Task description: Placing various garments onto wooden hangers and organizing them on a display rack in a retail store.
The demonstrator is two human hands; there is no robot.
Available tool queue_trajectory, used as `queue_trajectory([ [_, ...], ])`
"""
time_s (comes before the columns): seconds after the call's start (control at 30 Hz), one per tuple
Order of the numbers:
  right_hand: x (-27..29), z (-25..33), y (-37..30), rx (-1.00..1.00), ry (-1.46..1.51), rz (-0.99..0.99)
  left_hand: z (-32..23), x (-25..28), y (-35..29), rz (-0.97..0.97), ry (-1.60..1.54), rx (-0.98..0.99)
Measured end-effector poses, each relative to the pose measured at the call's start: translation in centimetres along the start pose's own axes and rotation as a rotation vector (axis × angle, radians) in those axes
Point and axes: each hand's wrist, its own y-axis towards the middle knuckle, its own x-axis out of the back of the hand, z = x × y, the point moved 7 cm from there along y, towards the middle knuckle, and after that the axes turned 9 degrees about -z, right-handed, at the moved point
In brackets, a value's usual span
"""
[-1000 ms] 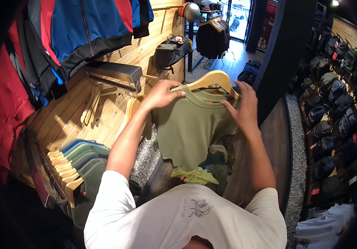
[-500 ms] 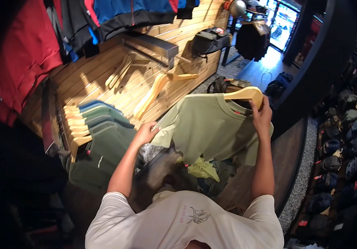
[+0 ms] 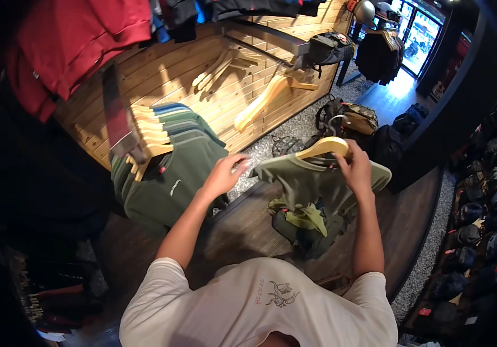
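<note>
An olive green T-shirt (image 3: pixel 312 176) hangs on a wooden hanger (image 3: pixel 324 147) in front of me. My right hand (image 3: pixel 355 168) grips the hanger's right side near the shirt's collar. The metal hook sticks up above it. My left hand (image 3: pixel 225 175) is in the air just left of the shirt's left sleeve, its fingers apart and holding nothing. Close beyond that hand, a row of dark green and blue T-shirts (image 3: pixel 187 165) hangs on wooden hangers from a metal rail (image 3: pixel 124 124). The front one is dark green with a small white mark on its chest.
Wooden hangers (image 3: pixel 219 72) hang on a metal rack against the plank wall, with another hanger (image 3: pixel 271 101) nearer. Green clothes (image 3: pixel 306 222) lie below the held shirt. Backpacks (image 3: pixel 361 118) stand behind it. Rows of caps (image 3: pixel 471 231) fill the right side; red jackets (image 3: pixel 86 40) hang upper left.
My left hand has let go of the shirt's sleeve and moved away from it. The shirt has dropped and tilted on its hanger. My view has turned left.
</note>
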Motion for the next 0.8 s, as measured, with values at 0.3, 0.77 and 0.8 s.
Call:
queue_trajectory([
  [0.3, -10.3, 16.3, -8.3, 0.148, 0.123, 0.272, -8.5, 7.3, -2.5, 0.099, -0.531, -0.111],
  [0.77, -17.4, 26.8, -14.3, 0.158, 0.37, 0.531, -5.6, 15.8, -9.8, 0.538, -1.051, 0.117],
  [0.8, -17.1, 28.1, -14.1, 0.146, 0.414, 0.572, -5.4, 16.5, -10.3, 0.576, -1.129, 0.116],
])
